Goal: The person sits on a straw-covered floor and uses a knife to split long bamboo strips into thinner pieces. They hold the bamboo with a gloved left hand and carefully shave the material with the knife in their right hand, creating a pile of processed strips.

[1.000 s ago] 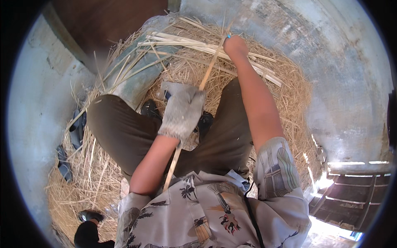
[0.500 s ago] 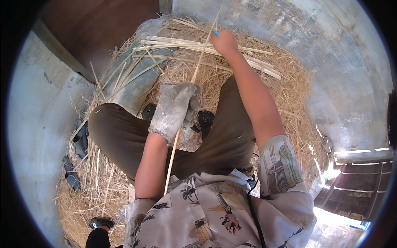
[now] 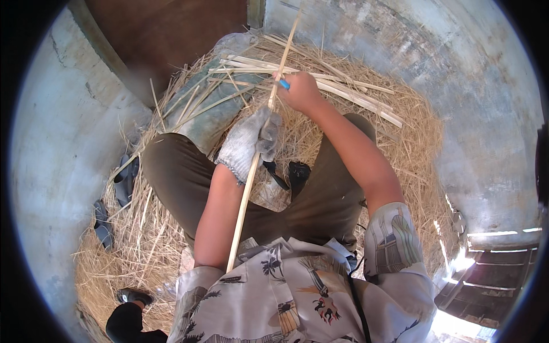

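My left hand (image 3: 249, 137), in a grey-white knit glove, is closed round a long pale split-bamboo strip (image 3: 242, 211). The strip slants from my shirt front up past the glove to the far wall. My bare right hand (image 3: 301, 93) is closed on a small tool with a blue handle (image 3: 284, 84). This tool meets the strip just beyond the glove; its working end is too small to make out. Behind my right hand, several pale strips (image 3: 360, 101) lie across the straw.
Shavings and straw (image 3: 412, 154) cover the floor around my crossed legs (image 3: 183, 171). Grey walls (image 3: 457, 86) curve round me. Dark sandals (image 3: 103, 226) lie at the left. Another person's foot (image 3: 135, 296) shows at the lower left. A greenish sack (image 3: 197, 117) lies under strips ahead.
My right hand has come back along the strip toward my gloved left hand, with the blue-handled tool still in it. The view has shifted slightly.
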Tool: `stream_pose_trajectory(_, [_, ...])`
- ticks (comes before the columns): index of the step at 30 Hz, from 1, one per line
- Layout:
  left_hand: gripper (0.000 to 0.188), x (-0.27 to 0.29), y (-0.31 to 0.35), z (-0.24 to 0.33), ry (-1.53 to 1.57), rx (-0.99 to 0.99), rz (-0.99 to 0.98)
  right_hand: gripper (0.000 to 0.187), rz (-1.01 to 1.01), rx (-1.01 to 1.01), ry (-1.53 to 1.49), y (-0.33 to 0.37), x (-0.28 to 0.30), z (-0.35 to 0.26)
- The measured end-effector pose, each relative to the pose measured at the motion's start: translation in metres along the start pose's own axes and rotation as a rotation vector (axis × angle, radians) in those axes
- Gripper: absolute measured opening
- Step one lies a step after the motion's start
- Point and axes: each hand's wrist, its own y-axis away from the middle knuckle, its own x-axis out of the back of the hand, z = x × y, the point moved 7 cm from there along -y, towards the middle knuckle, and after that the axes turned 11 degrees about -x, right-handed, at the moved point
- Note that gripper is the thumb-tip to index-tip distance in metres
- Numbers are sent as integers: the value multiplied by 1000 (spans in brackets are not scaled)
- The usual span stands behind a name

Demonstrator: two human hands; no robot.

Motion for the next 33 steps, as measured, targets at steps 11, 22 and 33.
stream_pose_trajectory(11, [37,10,2,2,4,-19,181,22,34,103,164,5,-6,-26])
stream_pose_trajectory(22, [42,3,7,22,-382,-73,323,20,27,3,275,0,-2,-33])
stream_pose_trajectory(33, [47,-20,18,14,-551,-4,268,37,186,-206,253,-17,17,14])
